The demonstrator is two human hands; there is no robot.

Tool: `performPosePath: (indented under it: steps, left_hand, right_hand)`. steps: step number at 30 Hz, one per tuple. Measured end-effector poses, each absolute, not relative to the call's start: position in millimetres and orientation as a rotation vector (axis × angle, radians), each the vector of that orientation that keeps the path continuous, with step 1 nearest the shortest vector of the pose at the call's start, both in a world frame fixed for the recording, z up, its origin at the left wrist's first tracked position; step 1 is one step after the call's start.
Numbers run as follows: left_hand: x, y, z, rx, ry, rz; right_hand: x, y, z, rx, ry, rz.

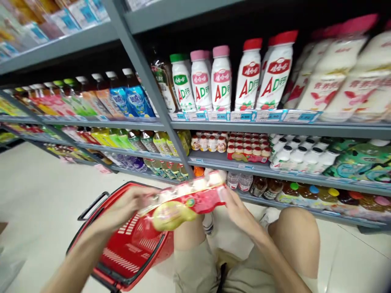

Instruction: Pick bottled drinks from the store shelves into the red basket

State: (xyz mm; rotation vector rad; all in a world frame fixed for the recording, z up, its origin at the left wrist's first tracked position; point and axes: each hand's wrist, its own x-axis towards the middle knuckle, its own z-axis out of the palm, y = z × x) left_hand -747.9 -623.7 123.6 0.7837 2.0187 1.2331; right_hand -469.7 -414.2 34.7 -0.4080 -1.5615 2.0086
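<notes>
Between my two hands is a red pack of small drink bottles (pixel 186 201), tilted, with a yellow-green shape on its front and pale bottle tops along its upper edge. My left hand (pixel 137 201) grips its left end. At the right end, my right hand (pixel 233 203) is closed on the pack. The pack is somewhat smeared by motion. Below and to the left of it, a red shopping basket (pixel 122 252) with black handles stands on the floor, partly behind my left forearm.
A grey shelf (pixel 275 129) runs across the front, holding white AD bottles (pixel 221 79). Similar red packs (pixel 249 146) sit one level down, beside black-capped white bottles (pixel 297 152). More drinks (pixel 244 181) fill the lowest level. My bent knees (pixel 297 232) are close below the hands.
</notes>
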Motion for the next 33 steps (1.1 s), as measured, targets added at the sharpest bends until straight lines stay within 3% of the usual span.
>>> performPosePath:
  steps: [4, 8, 13, 18, 24, 33]
  left_hand:
    - [-682.4, -514.7, 81.4, 0.585, 1.491, 1.392]
    - [-635.1, -470.9, 36.7, 0.521, 1.221, 1.475]
    - [-618.3, -451.0, 21.7, 0.606, 1.185, 1.522]
    - [-626.0, -421.0, 27.8, 0.889, 1.299, 1.548]
    - [-648.5, -379.2, 19.5, 1.053, 1.400, 1.521]
    - [-674.2, -325.1, 7.7, 1.291, 1.459, 1.542]
  right_hand:
    - [-412.6, -391.5, 24.2, -0.635, -1.249, 1.980]
    - [-377.3, -377.0, 8.7, -0.751, -1.113, 1.818]
    - [-360.5, -351.4, 2.1, -0.870, -1.209, 1.668]
    - [-354.2, -304.9, -2.4, -0.961, -1.627, 1.276]
    - [-366.8, -262.6, -10.2, -0.998, -1.641, 1.260]
    - [-388.3, -216.5, 8.7, -0.969, -1.750, 0.901]
